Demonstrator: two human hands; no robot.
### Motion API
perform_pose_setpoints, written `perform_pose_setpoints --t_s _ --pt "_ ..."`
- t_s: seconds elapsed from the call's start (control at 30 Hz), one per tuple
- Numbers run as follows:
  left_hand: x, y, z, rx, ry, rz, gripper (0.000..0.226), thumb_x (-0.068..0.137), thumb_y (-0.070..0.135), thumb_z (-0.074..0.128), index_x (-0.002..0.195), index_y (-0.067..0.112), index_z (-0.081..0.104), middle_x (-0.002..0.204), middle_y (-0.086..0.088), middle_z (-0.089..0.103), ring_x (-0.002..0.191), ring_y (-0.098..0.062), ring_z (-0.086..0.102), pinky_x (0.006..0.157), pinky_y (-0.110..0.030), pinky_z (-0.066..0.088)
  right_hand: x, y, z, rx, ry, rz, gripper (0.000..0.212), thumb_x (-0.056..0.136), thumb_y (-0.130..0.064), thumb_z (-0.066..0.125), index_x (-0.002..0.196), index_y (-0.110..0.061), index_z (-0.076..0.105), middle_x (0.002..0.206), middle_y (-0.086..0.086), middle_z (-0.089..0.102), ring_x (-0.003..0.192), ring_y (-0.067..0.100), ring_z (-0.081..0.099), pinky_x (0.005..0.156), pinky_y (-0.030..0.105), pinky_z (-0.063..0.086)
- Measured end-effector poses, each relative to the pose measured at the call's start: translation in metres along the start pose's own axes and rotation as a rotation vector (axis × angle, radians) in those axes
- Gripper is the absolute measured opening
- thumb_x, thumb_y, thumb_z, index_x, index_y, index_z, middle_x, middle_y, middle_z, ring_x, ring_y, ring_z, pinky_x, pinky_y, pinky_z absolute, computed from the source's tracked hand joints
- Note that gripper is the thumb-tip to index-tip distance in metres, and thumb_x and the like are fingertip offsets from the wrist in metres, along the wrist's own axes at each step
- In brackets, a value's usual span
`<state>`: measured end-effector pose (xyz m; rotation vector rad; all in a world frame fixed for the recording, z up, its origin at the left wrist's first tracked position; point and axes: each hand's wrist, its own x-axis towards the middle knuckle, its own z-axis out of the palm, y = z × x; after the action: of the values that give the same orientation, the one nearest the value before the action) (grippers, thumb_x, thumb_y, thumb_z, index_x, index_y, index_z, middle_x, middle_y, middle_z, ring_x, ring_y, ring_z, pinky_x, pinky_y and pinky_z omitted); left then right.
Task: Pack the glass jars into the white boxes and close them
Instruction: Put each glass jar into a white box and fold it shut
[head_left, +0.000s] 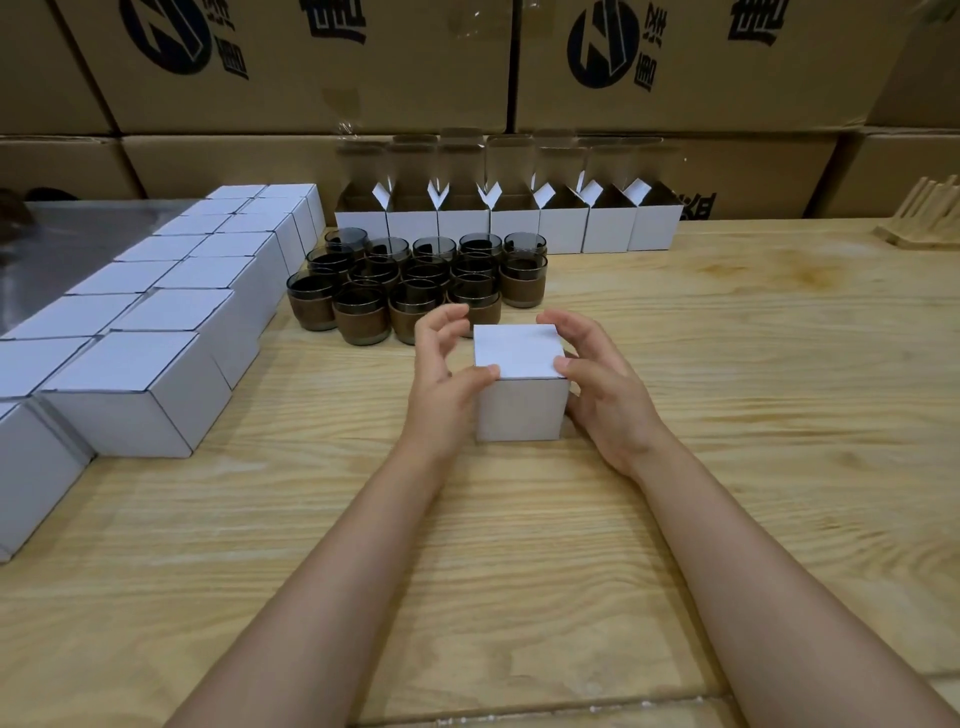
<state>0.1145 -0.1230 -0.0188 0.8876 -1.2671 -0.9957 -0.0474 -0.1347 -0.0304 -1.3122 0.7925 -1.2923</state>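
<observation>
A small white box (519, 384) stands closed on the wooden table (519, 545) in the middle. My left hand (447, 379) touches its left side, thumb on the lid's front left corner, fingers spread above. My right hand (602, 384) cups its right side, thumb on the lid's front right corner. Behind it stands a cluster of several dark glass jars (415, 291) with brown bands. A row of several open white boxes (509, 223) with raised flaps lines the back. What is inside the closed box is hidden.
Several closed white boxes (150, 332) lie in two rows along the left side. Large brown cartons (311, 78) form a wall behind the table. A wooden rack (924, 218) sits at the far right.
</observation>
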Motion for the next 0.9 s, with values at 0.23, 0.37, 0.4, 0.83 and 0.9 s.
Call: perform_pose_setpoints --t_s 0.23,0.37,0.4,0.83,0.9 --pt "-0.025 0.008 0.005 1.157 0.018 0.622 0.028 0.09 0.029 0.055 0.095 0.005 0.069 0.089 -0.01 0.068 0.081 -0.029 0.064 0.083 -0.039 0.044 0.0 -0.001 0.002 0.034 -0.033 0.068 0.062 0.081 -0.033 0.06 0.139 -0.022 0.039 0.134 0.001 0.055 0.123 0.014 0.052 0.099 0.031 0.044" --pt "-0.043 0.023 -0.022 1.37 0.11 0.743 0.028 0.078 0.034 0.06 0.07 0.007 0.057 0.068 -0.008 0.053 0.061 -0.029 0.052 0.062 -0.035 0.04 0.003 0.0 -0.001 0.075 0.038 0.127 0.056 0.082 -0.038 0.05 0.135 -0.022 0.044 0.126 0.006 0.061 0.126 0.024 0.05 0.104 0.037 0.041" --pt "-0.05 0.026 -0.035 1.385 0.141 0.766 0.025 0.077 0.03 0.058 0.068 0.007 0.054 0.066 -0.009 0.051 0.059 -0.029 0.05 0.061 -0.034 0.036 0.003 0.0 -0.002 0.077 0.037 0.13 0.054 0.081 -0.036 0.05 0.133 -0.021 0.046 0.125 0.007 0.062 0.125 0.025 0.052 0.103 0.037 0.042" --pt "-0.09 0.036 -0.211 1.592 0.501 0.714 0.022 0.086 0.029 0.042 0.078 0.009 0.047 0.068 -0.012 0.049 0.059 -0.033 0.047 0.053 -0.045 0.04 0.003 0.0 -0.003 0.078 0.051 0.125 0.044 0.079 -0.029 0.053 0.12 -0.013 0.058 0.115 0.013 0.065 0.11 0.026 0.06 0.1 0.04 0.045" --pt "-0.087 0.032 -0.221 1.545 0.531 0.694 0.023 0.087 0.03 0.042 0.082 0.008 0.047 0.071 -0.014 0.05 0.062 -0.036 0.047 0.058 -0.048 0.044 0.003 0.0 -0.003 0.082 0.054 0.127 0.044 0.078 -0.029 0.053 0.119 -0.012 0.058 0.112 0.013 0.065 0.108 0.026 0.061 0.1 0.04 0.045"
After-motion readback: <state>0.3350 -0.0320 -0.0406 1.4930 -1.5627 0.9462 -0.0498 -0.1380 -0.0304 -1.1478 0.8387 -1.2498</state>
